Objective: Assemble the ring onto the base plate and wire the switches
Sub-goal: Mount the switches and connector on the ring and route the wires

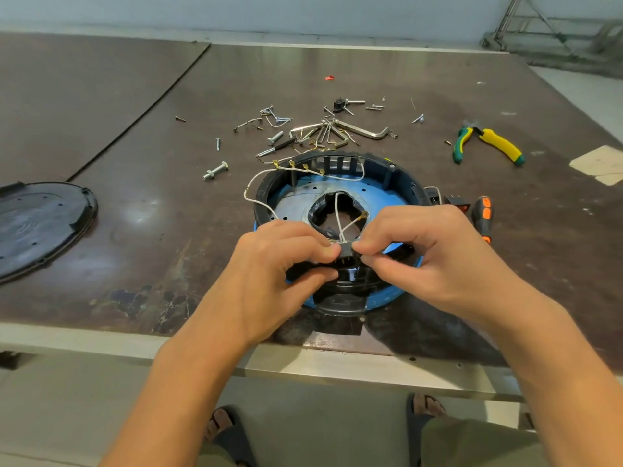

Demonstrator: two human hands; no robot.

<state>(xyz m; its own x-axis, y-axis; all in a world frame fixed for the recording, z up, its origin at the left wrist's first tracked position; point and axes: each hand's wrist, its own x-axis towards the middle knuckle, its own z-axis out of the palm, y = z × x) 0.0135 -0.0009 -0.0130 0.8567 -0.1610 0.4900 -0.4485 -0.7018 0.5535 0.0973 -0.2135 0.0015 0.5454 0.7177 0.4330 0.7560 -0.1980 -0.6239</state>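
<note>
**Both grips on a switch at the ring's near edge**

The ring (261, 197), a black plastic collar, sits on the blue base plate (381, 197) close to the front edge of the counter (135, 129), straight ahead of the person. At the ring's six o'clock the left grip (283, 261) is grasping a small black switch (347, 248) between thumb and forefinger. The right grip (428, 251) pinches the switch's opposite side the same way. The pose suggests the left steadies the body while the right seats a connector or presses the switch toward the ring wall; the fingertips hide which. Holding it low over the rim probably keeps the short white wires (338, 214) slack.

Those wires rise from the ragged hole in the middle of the plate up to the switch. One brass terminal (364, 215) hangs free beside them. A longer white lead (251, 183) carrying several brass terminals runs along the ring from nine to one o'clock, apparently unconnected. A second switch (458, 201) with a red rocker lies outside the ring at three o'clock, just beside a screwdriver (483, 217). The wiring looks only partly done.

Loose screws, bolts and hex keys (320, 133) are scattered at twelve o'clock. Pliers (488, 143) lie at two o'clock, and a round black cover (40, 224) at nine, well apart.
</note>
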